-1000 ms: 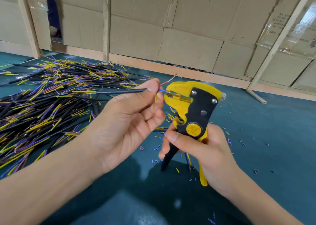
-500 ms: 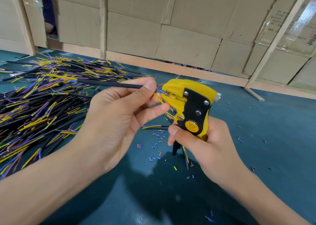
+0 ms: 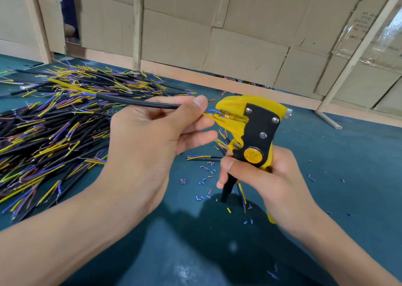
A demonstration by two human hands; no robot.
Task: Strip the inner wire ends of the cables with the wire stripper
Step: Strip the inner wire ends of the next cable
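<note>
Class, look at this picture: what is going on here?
A person is stripping cable ends. The left hand pinches a black cable and feeds its blue wire into the mouth of a yellow wire stripper, gripped by the right hand. A pile of cables lies on the green table.

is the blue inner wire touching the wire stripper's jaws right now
Touching. The head view shows the blue wire running from the left hand straight into the mouth of the wire stripper, no gap visible.
</note>
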